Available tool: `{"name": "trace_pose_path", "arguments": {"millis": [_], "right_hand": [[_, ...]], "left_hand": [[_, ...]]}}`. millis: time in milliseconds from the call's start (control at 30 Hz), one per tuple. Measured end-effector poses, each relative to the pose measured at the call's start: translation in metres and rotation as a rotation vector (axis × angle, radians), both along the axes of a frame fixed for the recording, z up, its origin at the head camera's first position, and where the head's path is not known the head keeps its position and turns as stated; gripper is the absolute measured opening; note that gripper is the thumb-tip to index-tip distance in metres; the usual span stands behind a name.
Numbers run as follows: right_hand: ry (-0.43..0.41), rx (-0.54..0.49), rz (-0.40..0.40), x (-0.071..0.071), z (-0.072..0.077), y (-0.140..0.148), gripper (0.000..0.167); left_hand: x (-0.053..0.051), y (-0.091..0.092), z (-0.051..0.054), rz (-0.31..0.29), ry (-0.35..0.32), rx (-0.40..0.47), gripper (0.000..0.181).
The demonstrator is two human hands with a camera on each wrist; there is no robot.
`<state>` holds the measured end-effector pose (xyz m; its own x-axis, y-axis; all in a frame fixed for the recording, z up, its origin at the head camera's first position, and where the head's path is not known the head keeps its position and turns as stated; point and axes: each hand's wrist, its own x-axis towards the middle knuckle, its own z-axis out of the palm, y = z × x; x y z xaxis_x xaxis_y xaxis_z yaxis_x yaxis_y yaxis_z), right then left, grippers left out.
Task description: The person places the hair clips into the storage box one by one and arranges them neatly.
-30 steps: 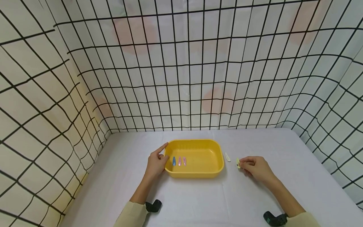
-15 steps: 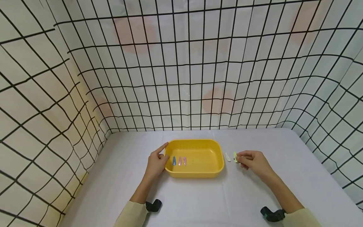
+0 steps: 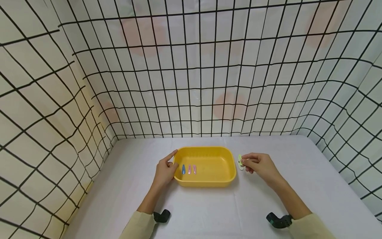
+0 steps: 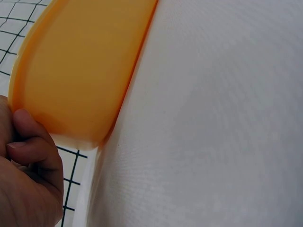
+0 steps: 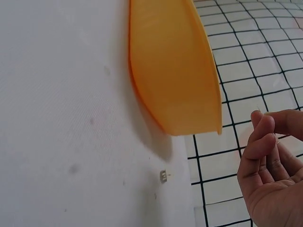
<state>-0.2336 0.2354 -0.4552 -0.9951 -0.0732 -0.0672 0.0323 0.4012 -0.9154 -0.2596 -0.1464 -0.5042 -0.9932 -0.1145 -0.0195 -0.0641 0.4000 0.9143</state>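
At the left end of the yellow plastic tray (image 3: 206, 183), my left hand (image 3: 164, 171) grips the rim; the left wrist view shows its curled fingers (image 4: 35, 146) against the tray wall. Between thumb and fingertips my right hand (image 3: 261, 166) pinches a yellow-green snap hair clip (image 3: 240, 160), just off the tray's right side. Below that clip a white hair clip (image 3: 241, 168) lies on the cloth, partly covered from the head camera. Inside the tray, towards its left, a blue hair clip (image 3: 183, 169) and two pink hair clips (image 3: 192, 169) lie side by side in a row.
White cloth covers the table (image 3: 203, 212). Black grid netting (image 3: 206, 79) over white sheeting rises behind the table and along both sides. Each wrist carries a black camera mount, one at the left sleeve (image 3: 162, 216) and one at the right sleeve (image 3: 279, 220).
My right hand has moved left and away from me with the yellow-green hair clip, to above the white one beside the tray. The left hand and the tray have stayed in place.
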Motion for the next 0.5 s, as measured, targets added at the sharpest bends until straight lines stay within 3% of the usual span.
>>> {"name": "trace_pose_path", "arguments": {"millis": [500], "right_hand": [[-0.023, -0.085, 0.061, -0.011, 0.009, -0.038, 0.035]], "left_hand": [[0.000, 0.001, 0.000, 0.004, 0.005, 0.000, 0.060]]}}
